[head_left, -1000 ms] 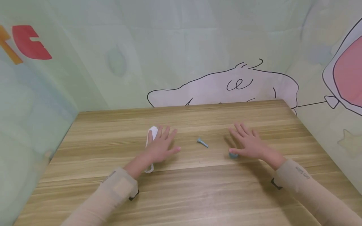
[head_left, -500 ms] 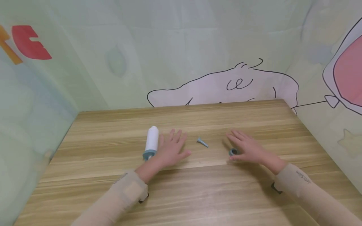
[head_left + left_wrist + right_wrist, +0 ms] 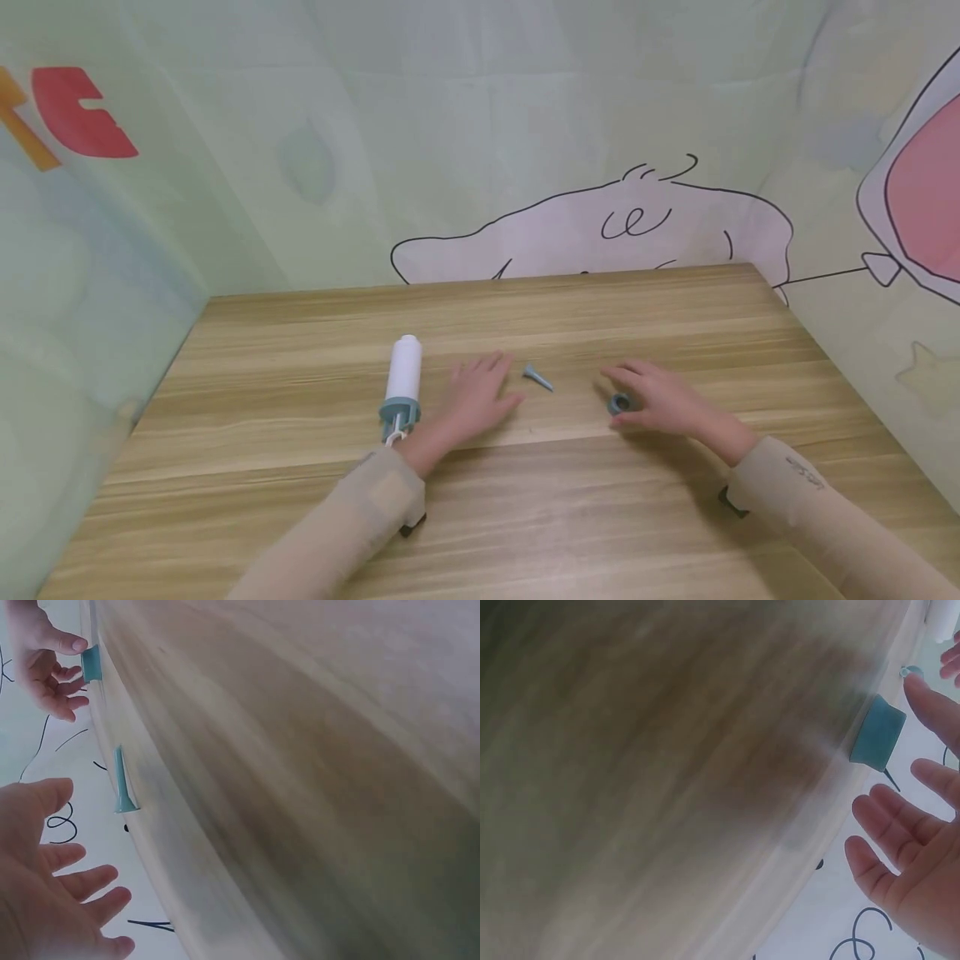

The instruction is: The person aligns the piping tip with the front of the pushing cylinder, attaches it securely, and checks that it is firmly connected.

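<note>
On the wooden table (image 3: 525, 500), a white tube (image 3: 404, 369) with a teal flange and a plunger, like an icing syringe, lies left of my left hand (image 3: 476, 400). That hand hovers with its fingers spread, left of a small teal cone-shaped nozzle (image 3: 537, 377), and holds nothing. My right hand (image 3: 667, 404) is beside a teal ring-shaped cap (image 3: 618, 404), its thumb and fingers on either side. In the right wrist view the fingers look apart from the cap (image 3: 878, 735). The left forearm hides the plunger's near end.
A patterned cloth (image 3: 480, 125) with a cartoon drawing and a balloon hangs behind the table's back edge and along both sides.
My left hand has moved right, off the white tube and toward the nozzle, uncovering the tube's teal flange. My right hand's fingers have lowered and drawn in around the cap.
</note>
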### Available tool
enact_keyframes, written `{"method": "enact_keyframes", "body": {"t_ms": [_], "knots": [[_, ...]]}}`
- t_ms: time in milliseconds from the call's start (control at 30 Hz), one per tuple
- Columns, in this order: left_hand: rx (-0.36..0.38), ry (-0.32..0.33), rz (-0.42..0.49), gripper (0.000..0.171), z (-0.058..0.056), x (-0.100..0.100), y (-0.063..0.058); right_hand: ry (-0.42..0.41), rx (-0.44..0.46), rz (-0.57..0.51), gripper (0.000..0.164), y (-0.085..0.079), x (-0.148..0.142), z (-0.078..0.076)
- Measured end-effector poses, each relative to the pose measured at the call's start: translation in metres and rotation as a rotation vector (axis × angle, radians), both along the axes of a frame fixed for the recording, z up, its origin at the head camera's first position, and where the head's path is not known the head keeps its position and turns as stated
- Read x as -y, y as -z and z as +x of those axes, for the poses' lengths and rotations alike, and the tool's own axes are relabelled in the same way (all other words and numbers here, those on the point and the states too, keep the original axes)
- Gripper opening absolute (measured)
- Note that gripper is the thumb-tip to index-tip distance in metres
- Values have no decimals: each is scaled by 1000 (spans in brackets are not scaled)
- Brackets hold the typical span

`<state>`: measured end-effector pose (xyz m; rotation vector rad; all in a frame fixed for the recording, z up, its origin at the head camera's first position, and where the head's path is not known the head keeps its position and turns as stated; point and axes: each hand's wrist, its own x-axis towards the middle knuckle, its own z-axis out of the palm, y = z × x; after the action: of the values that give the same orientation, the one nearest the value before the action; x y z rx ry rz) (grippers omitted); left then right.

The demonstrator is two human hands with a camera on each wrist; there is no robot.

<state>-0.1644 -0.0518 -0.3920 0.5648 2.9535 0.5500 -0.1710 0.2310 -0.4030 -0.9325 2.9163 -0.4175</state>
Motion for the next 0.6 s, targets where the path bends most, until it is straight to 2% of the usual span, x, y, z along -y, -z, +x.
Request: {"method": "enact_keyframes", "body": {"t_ms": [167, 333, 467, 600], "knots": [[-6, -60, 57, 53, -10, -8, 5, 17, 34, 15, 66, 1, -1, 0], [-1, -109, 82, 46, -18, -14, 7, -1, 40, 6, 51, 3, -2, 0], [5, -124, 93, 40, -21, -17, 8, -11, 50, -10, 39, 4, -2, -1], [0, -131, 83, 33, -25, -21, 10, -17, 58, -31, 35, 4, -2, 0]]}}
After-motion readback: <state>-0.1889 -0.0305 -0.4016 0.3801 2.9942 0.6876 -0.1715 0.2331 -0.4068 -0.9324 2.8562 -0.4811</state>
